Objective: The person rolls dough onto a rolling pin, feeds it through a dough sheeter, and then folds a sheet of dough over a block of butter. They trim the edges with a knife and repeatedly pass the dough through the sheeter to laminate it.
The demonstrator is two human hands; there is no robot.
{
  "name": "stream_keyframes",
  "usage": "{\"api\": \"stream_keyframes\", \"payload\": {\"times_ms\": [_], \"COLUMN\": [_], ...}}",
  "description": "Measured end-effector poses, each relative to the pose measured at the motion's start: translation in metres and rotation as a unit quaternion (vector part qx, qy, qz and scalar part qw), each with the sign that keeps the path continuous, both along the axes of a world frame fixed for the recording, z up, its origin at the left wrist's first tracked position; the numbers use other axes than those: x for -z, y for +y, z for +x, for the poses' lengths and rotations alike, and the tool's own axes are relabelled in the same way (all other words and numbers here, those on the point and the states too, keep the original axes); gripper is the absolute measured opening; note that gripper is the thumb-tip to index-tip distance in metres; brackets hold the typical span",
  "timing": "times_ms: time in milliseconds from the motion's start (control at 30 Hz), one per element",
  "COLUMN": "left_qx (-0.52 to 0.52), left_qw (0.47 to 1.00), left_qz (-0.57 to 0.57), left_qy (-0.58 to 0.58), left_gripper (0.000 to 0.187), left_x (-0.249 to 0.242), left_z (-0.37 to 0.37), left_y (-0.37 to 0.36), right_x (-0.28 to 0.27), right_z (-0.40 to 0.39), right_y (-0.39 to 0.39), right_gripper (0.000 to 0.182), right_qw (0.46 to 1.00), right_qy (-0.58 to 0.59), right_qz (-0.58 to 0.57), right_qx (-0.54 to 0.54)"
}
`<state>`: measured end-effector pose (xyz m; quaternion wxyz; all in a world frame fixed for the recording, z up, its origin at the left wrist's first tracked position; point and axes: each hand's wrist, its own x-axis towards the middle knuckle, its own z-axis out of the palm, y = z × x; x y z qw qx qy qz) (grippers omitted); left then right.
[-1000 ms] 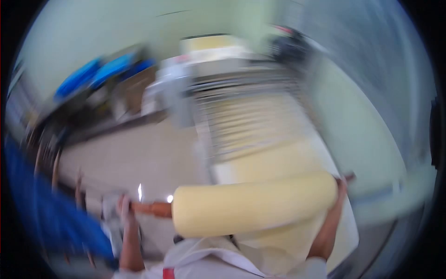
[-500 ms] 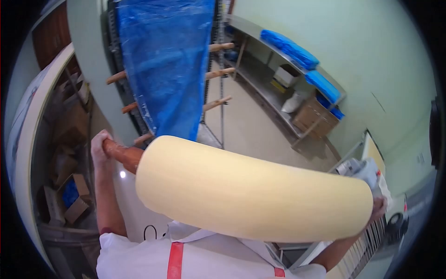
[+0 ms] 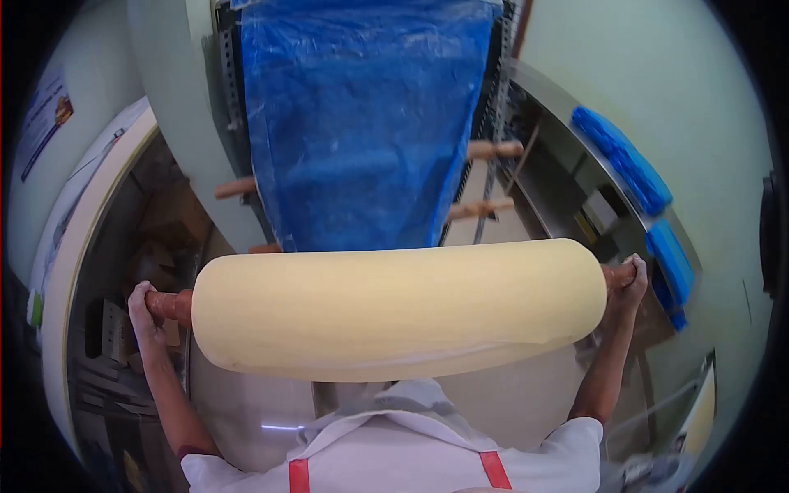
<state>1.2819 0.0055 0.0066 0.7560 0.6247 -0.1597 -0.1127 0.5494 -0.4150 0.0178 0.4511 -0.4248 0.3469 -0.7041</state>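
A thick roll of pale yellow sheet material [image 3: 399, 312], like dough, is wound around a wooden rolling pin and held level in front of my chest. My left hand [image 3: 145, 308] is closed around the pin's reddish-brown left handle [image 3: 173, 307]. At the other end, my right hand [image 3: 634, 279] grips the right handle [image 3: 614, 277]. Both hands look dusted with white powder. Just beyond the roll, a blue plastic sheet [image 3: 362, 123] hangs over a metal rack, with wooden handles [image 3: 481, 209] sticking out at its sides.
At the right, a metal shelf table [image 3: 567, 107] along the wall carries folded blue plastic [image 3: 622, 160]. Boxes [image 3: 174, 215] sit under a pale-edged counter [image 3: 99, 205] at the left. A pillar [image 3: 177, 107] stands left of the rack.
The roll has gone from tilted to nearly level, and its right end has risen. The view has turned, so the blue-covered rack now appears wider and straight ahead. Both hands still hold the handles.
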Motion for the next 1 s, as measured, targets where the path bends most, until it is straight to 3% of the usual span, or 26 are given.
{"api": "stream_keyframes", "payload": {"times_ms": [167,367,467,633,800,900,1000], "left_qx": [-0.082,-0.079,-0.127,-0.147,-0.128,-0.157,-0.089], "left_qw": [0.996,0.996,0.992,0.987,0.985,0.984,0.994], "left_qz": [-0.017,-0.04,-0.001,0.046,0.114,0.083,0.029], "left_qy": [0.034,-0.002,0.003,-0.049,-0.003,0.008,0.05], "left_gripper": [0.016,0.016,0.02,0.025,0.027,0.035,0.046], "left_x": [-0.03,-0.09,-0.123,-0.113,-0.102,-0.09,-0.079], "left_z": [0.016,0.081,0.102,0.148,0.154,0.154,0.173], "left_y": [-0.117,-0.229,-0.272,-0.315,-0.332,-0.347,-0.343], "right_x": [-0.043,-0.091,-0.108,-0.108,-0.08,-0.079,-0.069], "right_z": [0.086,0.175,0.213,0.246,0.267,0.268,0.27], "right_y": [-0.185,-0.336,-0.381,-0.427,-0.443,-0.442,-0.448], "right_gripper": [0.022,0.025,0.026,0.025,0.022,0.023,0.024], "right_qw": [0.998,0.992,0.992,0.99,0.993,0.991,0.983], "right_qy": [0.024,0.065,0.056,0.052,0.013,-0.007,-0.044], "right_qz": [0.025,0.06,0.066,0.058,0.053,0.031,-0.007], "right_qx": [-0.059,-0.087,-0.091,-0.118,-0.106,-0.133,-0.176]}}
